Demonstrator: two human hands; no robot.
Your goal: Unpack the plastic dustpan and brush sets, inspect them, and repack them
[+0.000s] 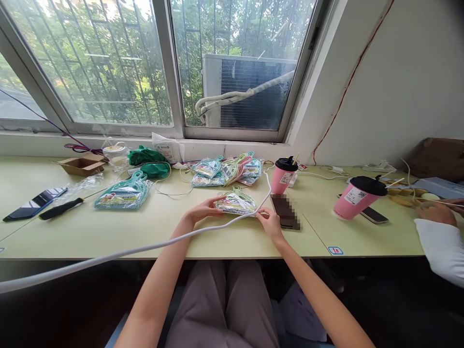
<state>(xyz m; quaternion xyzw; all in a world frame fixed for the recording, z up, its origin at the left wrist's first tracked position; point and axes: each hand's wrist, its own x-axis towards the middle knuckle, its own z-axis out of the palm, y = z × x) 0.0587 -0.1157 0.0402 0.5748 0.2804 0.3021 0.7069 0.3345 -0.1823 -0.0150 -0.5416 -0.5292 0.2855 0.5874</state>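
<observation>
In the head view a small packet [237, 202] lies in front of me. It is clear-wrapped, with a pale green looped handle and a printed card, and looks like a mini dustpan set; the exact kind is unclear. My left hand [206, 210] grips its left edge, fingers closed with the thumb below. At its lower right corner, my right hand [270, 223] has fingers pinched together on the wrapping. A white cable [174, 241] crosses in front of both. Behind lie several similar blue, green and pink packets [237, 169]; a blue-green stack [123, 193] sits left.
A pink cup [282, 179] and a dark phone [288, 212] stand close to my right hand. Farther right are another pink cup [357, 200] and a co-worker's hand [437, 212]. Left are a screwdriver [61, 209], a phone [34, 204] and a cardboard box [82, 165].
</observation>
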